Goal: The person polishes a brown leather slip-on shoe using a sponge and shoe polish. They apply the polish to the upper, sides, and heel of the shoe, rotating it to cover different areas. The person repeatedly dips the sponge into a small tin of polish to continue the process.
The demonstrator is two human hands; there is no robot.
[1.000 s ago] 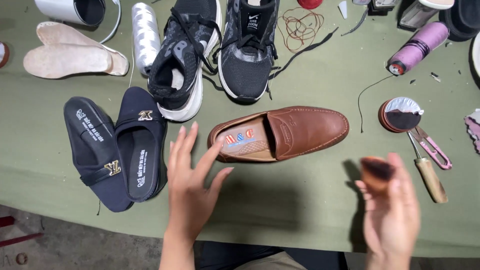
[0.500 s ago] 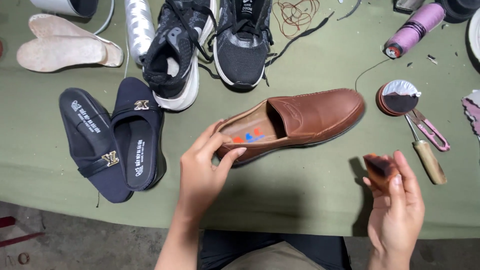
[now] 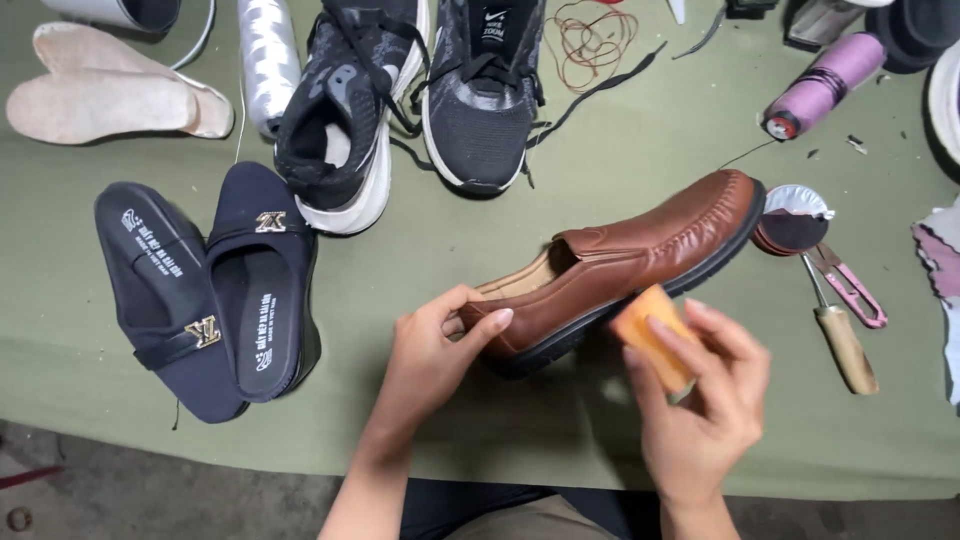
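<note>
My left hand [image 3: 435, 345] grips the heel of a brown leather loafer [image 3: 640, 255], which is tilted on its side with the toe pointing up and to the right over the green cloth. My right hand [image 3: 700, 405] holds a small orange-brown block [image 3: 652, 335], a sponge or brush by its look, close against the loafer's side near the sole.
A pair of dark blue slippers [image 3: 215, 295] lies left, black sneakers [image 3: 420, 90] behind. An open polish tin [image 3: 790, 222], an awl [image 3: 840, 340], pink snips [image 3: 855, 290] and a purple thread spool [image 3: 825, 80] sit right. Pale insoles [image 3: 100, 90] rest far left. The table's front edge [image 3: 200, 455] is near.
My left hand took hold of the loafer's heel and tipped the shoe onto its side, toe swinging up right. My right hand moved left with the block to the shoe's side.
</note>
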